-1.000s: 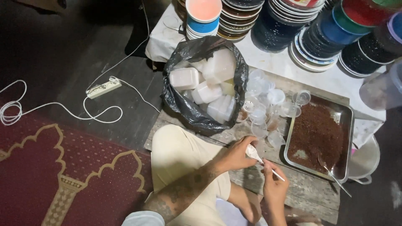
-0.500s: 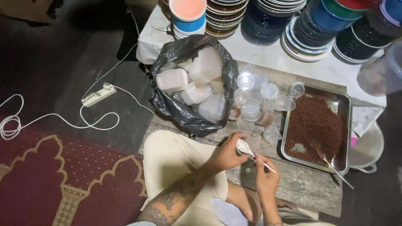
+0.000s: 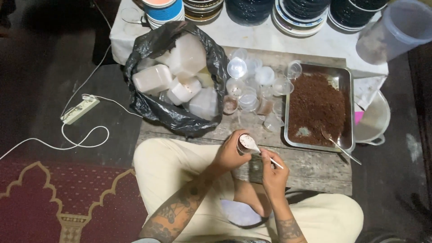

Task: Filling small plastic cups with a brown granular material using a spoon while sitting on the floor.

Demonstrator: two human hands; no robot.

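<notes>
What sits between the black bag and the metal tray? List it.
In the head view, a cluster of small clear plastic cups lies between the black bag and metal tray.

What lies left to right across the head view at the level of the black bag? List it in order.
White power strip with its cord → black plastic bag of white lidded tubs → cluster of small clear plastic cups → metal tray of dark brown powder → white pot with a side handle.
</notes>
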